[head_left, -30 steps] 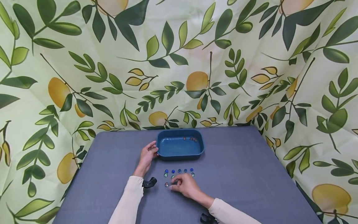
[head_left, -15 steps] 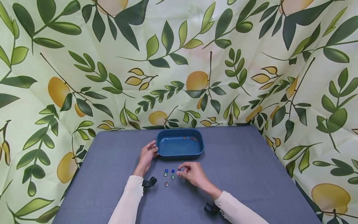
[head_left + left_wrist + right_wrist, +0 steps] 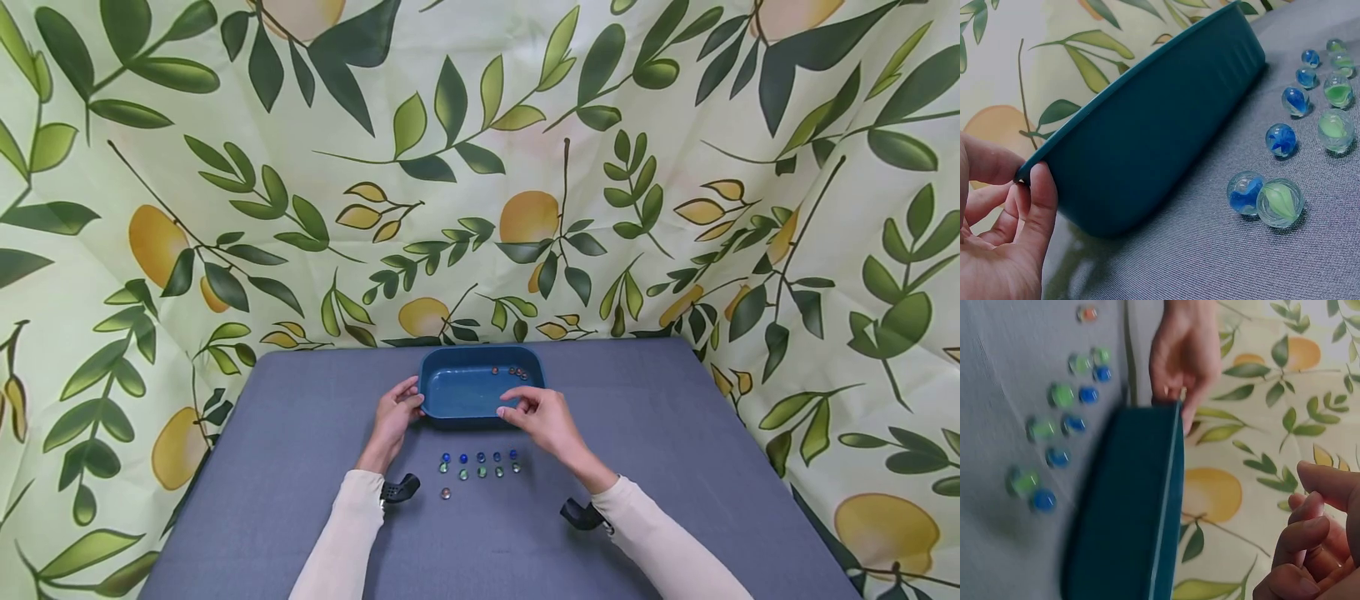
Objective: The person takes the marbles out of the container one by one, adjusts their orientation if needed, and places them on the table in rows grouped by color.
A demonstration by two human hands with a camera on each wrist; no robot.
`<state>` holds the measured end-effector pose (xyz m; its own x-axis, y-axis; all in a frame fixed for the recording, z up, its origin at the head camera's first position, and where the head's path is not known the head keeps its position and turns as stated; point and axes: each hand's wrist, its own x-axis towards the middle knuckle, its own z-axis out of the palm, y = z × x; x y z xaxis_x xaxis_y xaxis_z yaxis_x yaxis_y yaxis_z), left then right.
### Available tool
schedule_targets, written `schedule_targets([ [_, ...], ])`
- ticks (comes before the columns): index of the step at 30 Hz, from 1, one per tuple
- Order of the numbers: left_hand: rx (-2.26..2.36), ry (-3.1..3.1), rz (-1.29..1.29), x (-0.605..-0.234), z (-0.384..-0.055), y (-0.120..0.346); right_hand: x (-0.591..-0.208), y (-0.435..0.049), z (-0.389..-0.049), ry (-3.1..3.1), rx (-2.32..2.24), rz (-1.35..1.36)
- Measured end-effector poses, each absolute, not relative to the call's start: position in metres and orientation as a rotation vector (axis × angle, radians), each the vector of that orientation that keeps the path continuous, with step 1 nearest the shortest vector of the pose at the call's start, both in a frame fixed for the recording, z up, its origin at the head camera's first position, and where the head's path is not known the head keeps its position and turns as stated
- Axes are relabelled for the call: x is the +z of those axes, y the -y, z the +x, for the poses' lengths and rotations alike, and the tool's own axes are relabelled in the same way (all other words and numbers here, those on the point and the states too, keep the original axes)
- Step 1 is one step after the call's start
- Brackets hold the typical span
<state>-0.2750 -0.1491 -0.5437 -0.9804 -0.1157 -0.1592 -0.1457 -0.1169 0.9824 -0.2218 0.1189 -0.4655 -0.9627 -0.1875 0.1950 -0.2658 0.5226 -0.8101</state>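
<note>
My left hand [image 3: 395,417] pinches the left rim of a dark blue-green plastic bin [image 3: 1141,131] between thumb and fingers. My right hand [image 3: 543,421] is over the bin's front right rim, its thumb and index tips close together and the other fingers curled [image 3: 1304,531]. I cannot tell whether a marble is between them. Several orange marbles [image 3: 519,372] lie at the back right inside the bin. On the cloth in front of it are a row of blue marbles [image 3: 1281,139] and a row of green marbles [image 3: 1336,131]. One orange marble [image 3: 1087,313] lies apart, nearer me.
A grey cloth [image 3: 300,467] covers the table. Its far edge meets a hanging fabric backdrop [image 3: 480,208] printed with leaves and fruit, close behind the bin. Black wrist cameras [image 3: 581,514] are strapped on both forearms.
My right hand has moved from beside the lone orange marble, up and right past the rows, to the bin's front rim. My left hand keeps its hold on the bin.
</note>
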Motion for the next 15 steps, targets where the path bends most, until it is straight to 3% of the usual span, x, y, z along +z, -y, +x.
schedule_targets([
  [15, 2.289, -2.103, -0.305, -0.542, -0.273, 0.148, -0.466, -0.137, -0.282, 2.598, 1.344, 0.279],
])
